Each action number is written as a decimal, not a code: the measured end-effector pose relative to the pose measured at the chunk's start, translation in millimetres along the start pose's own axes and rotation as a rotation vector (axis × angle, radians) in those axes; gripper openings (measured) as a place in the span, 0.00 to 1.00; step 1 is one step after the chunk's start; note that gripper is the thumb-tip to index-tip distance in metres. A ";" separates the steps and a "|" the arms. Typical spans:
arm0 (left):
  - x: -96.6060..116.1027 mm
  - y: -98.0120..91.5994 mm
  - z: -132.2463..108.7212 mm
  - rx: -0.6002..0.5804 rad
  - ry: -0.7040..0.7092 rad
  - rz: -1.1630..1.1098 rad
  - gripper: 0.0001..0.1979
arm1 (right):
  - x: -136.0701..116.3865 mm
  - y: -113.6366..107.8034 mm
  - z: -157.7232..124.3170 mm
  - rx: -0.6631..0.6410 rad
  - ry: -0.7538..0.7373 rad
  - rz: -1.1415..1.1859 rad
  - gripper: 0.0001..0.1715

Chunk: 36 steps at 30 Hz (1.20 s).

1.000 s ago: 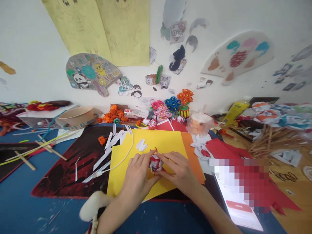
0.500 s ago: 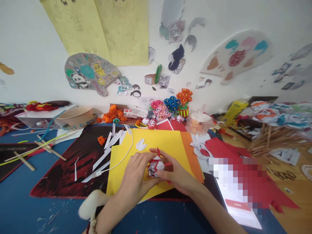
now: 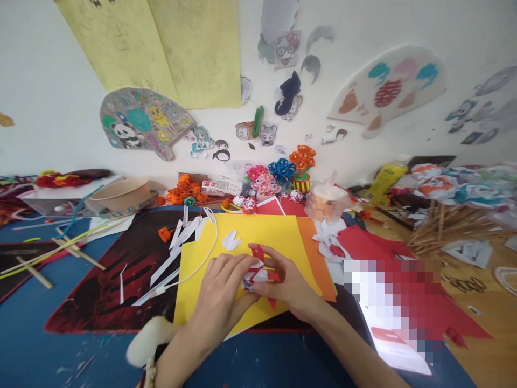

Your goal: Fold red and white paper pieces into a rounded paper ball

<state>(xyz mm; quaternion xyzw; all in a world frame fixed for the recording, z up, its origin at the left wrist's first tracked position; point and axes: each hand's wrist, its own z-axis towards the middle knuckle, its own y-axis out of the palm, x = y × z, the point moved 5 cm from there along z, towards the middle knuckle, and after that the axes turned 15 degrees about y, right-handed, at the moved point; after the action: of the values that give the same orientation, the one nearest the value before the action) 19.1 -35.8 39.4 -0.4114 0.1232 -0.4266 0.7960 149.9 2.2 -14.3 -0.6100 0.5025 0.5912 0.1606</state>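
Between my hands is a red and white folded-paper piece (image 3: 258, 275) with pointed red tips sticking out at the top, right and bottom. My left hand (image 3: 224, 288) closes on its left side, fingers bent over the top. From the right, my right hand (image 3: 288, 283) pinches it, thumb across the front and fingers behind. Parts of the piece are hidden by the fingers. Under both hands lies a stack of yellow paper (image 3: 202, 258), with a small white folded paper (image 3: 231, 240) on it just beyond the hands.
A white cable (image 3: 216, 237) curves over the yellow paper's left side, beside white paper strips (image 3: 169, 261). To the right are red paper sheets (image 3: 371, 250) and a lit phone (image 3: 388, 328). Craft flowers (image 3: 264, 180) and a plastic cup (image 3: 329, 202) stand along the wall.
The paper piece has been turned in my fingers, so its white spiral face shows less and its red tips point differently. Both hands still hold it. The view has shifted slightly.
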 end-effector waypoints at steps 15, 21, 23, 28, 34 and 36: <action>2.2 8.5 3.6 -0.099 0.037 -0.157 0.24 | -21.9 -21.0 -2.8 0.140 -0.096 -0.251 0.18; 3.7 8.0 7.8 -0.104 0.052 -0.132 0.26 | -16.4 -19.9 -0.5 0.158 -0.028 -0.187 0.22; 3.9 7.7 7.6 -0.102 0.055 -0.130 0.27 | -16.6 -20.0 -0.4 0.163 -0.031 -0.179 0.22; 3.5 7.5 5.6 -0.089 0.067 -0.126 0.30 | -16.4 -19.4 -0.1 0.177 -0.039 -0.177 0.21; 2.6 6.7 7.4 -0.086 0.074 -0.124 0.28 | -15.4 -23.2 -0.6 0.200 -0.033 -0.170 0.20; 2.5 6.9 7.9 -0.090 0.074 -0.125 0.27 | -15.6 -24.5 -0.8 0.204 -0.038 -0.168 0.20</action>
<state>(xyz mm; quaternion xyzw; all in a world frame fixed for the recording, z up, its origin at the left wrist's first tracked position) 28.9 -31.3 39.5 -0.4376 0.1456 -0.4842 0.7436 173.3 19.0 -10.0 -0.6192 0.5040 0.5330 0.2803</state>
